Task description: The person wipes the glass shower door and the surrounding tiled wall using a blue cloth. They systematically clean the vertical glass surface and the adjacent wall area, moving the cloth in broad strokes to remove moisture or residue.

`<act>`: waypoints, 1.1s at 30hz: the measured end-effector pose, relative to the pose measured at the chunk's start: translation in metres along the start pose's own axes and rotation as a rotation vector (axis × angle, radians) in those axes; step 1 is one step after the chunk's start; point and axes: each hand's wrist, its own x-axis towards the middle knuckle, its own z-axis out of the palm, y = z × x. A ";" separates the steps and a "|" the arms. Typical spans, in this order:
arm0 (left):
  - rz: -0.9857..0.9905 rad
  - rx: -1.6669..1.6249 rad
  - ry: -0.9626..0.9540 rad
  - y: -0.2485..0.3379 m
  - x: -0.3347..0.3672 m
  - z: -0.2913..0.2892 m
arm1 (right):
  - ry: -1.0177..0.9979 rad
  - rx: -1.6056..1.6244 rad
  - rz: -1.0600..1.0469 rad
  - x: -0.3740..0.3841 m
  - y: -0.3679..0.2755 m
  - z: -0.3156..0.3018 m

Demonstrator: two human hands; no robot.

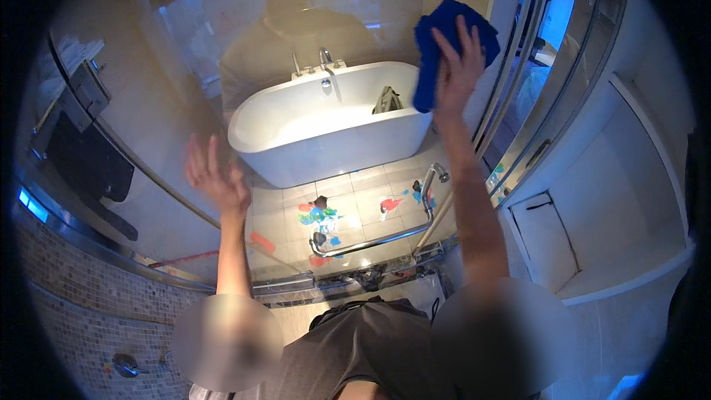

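A folded blue cloth (428, 59) is under my right hand (461, 70), high on the right. The fingers lie stretched over it and press it toward a clear glass panel in front of me; whether the cloth touches the glass along its whole face I cannot tell. My left hand (217, 178) is raised on the left with its fingers apart and nothing in it, slightly blurred. It is close to the same glass, but contact is unclear. Low on the panel, between my arms, runs a bent metal handle bar (378, 241).
Behind the glass stands a white bathtub (326, 150) with a chrome tap (324, 58) and a greyish item (387, 101) inside. Colourful scraps (318, 215) lie on the tiled floor. A metal hinge (89, 89) is at left, mosaic tile (89, 296) below it, a recessed shelf (615, 192) at right.
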 end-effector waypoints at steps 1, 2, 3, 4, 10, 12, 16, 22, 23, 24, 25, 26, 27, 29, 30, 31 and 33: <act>0.012 -0.045 -0.056 0.020 0.012 0.010 | 0.013 0.001 0.057 0.000 -0.016 0.004; 0.025 -0.081 -0.115 0.041 0.025 0.018 | -0.007 0.030 0.073 0.003 -0.034 0.012; 0.077 -0.073 -0.222 0.066 0.041 0.023 | -0.023 0.034 0.047 0.006 -0.051 0.021; 0.080 -0.094 -0.225 0.084 0.048 0.033 | -0.071 0.090 0.026 0.009 -0.072 0.027; 0.090 0.006 -0.102 0.107 0.050 0.064 | -0.274 0.168 -0.321 0.006 -0.081 0.026; 0.092 0.037 -0.090 0.106 0.050 0.065 | -0.335 0.125 -0.385 0.007 -0.045 0.013; 0.091 0.017 -0.079 0.106 0.048 0.068 | -0.281 -0.036 -0.273 -0.003 0.047 -0.023; 0.081 0.007 -0.053 0.109 0.048 0.070 | 0.041 0.003 0.062 -0.011 0.063 -0.028; 0.078 0.008 -0.058 0.109 0.047 0.070 | 0.103 -0.005 0.123 -0.013 0.048 -0.020; 0.073 0.013 -0.061 0.109 0.047 0.068 | 0.124 -0.039 0.171 -0.013 0.031 -0.012; 0.079 0.009 -0.056 0.109 0.048 0.068 | 0.128 -0.049 0.179 -0.014 0.020 -0.004; 0.086 0.004 -0.050 0.110 0.049 0.069 | 0.092 -0.053 0.162 -0.013 0.007 0.002; 0.092 0.004 -0.046 0.109 0.049 0.068 | 0.057 -0.053 0.145 -0.012 -0.010 0.008; 0.095 0.004 -0.049 0.108 0.049 0.068 | -0.068 -0.017 0.086 -0.009 -0.045 0.016; 0.096 0.002 -0.049 0.107 0.050 0.068 | -0.134 0.020 0.042 -0.009 -0.062 0.019; 0.095 -0.010 -0.044 0.107 0.051 0.069 | -0.200 0.054 -0.002 -0.010 -0.076 0.021; 0.094 -0.029 -0.035 0.107 0.052 0.069 | -0.300 0.126 -0.156 -0.016 -0.093 0.027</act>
